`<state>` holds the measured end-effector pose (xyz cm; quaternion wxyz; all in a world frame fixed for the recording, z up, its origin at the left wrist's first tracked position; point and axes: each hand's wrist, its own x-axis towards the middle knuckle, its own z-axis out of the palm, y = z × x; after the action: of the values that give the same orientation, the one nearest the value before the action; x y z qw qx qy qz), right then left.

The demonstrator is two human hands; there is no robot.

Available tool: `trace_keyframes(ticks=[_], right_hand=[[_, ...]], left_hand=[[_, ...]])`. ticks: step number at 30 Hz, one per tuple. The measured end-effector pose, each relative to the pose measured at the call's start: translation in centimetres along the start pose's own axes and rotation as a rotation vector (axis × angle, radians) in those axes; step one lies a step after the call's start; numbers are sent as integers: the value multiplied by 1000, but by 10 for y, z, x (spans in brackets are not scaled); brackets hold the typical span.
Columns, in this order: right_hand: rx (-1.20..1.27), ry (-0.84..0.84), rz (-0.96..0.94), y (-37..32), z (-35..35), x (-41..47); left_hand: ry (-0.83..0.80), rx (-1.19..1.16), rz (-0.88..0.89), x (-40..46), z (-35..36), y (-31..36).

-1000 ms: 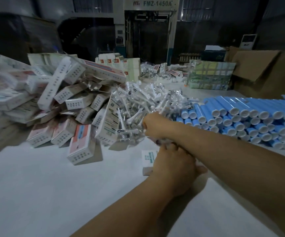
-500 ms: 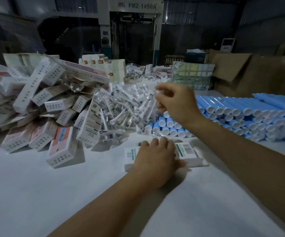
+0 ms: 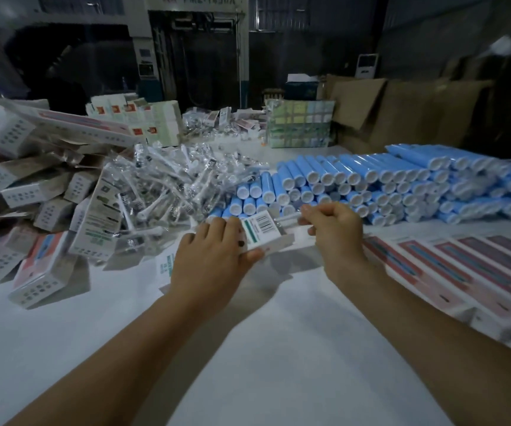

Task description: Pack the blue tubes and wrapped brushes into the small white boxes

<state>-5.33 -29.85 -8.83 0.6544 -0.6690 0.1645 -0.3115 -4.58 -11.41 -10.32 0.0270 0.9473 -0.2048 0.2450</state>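
My left hand (image 3: 214, 256) grips a small white box (image 3: 263, 233) in the middle of the worktop (image 3: 278, 348), fingers curled over its top and thumb under its near edge. The box lies lengthwise left to right, barcode label facing up, with its right end open toward my other hand.

My right hand (image 3: 334, 229) sits just right of that open end, fingers curled and pinching a wrapped brush (image 3: 289, 218). The brush tip is at the box mouth; whether it is already inside I cannot tell, as the frame is blurred there.

Beyond my hands, the blue tubes (image 3: 370, 186) are stacked in rows, white caps facing me, running from centre to the far right. To their left lies a loose heap of wrapped brushes (image 3: 171, 186) in clear film, touching the tube stack. Further left is a tumbled pile of white boxes (image 3: 39, 195), several near ones lying on the worktop.

At near right, a row of long flat cartons (image 3: 463, 272) lies side by side along the worktop edge. At the far side stand brown cardboard sheets (image 3: 401, 109) and a wrapped bundle of packs (image 3: 300, 124).
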Motion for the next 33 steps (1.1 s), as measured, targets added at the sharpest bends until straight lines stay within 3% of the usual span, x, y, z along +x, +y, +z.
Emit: trace_keyframes(ticks=[4, 6, 9, 14, 16, 25, 33], right_hand=[[-131, 37, -123, -1, 9, -11], [-184, -51, -176, -2, 13, -19], [-47, -213, -82, -5, 16, -28], [-48, 23, -73, -6, 0, -20], [-54, 28, -101, -6, -5, -23], [-134, -243, -174, 0, 6, -42], [-108, -268, -193, 6, 9, -44]], left_hand=[[-8, -1, 27, 0, -2, 6], [-5, -10, 39, 0, -2, 7], [9, -33, 44, 0, -1, 8], [16, -19, 0, 3, 0, 0], [21, -29, -21, 3, -1, -4], [21, 7, -51, 4, 2, -3], [12, 33, -15, 0, 0, 4]])
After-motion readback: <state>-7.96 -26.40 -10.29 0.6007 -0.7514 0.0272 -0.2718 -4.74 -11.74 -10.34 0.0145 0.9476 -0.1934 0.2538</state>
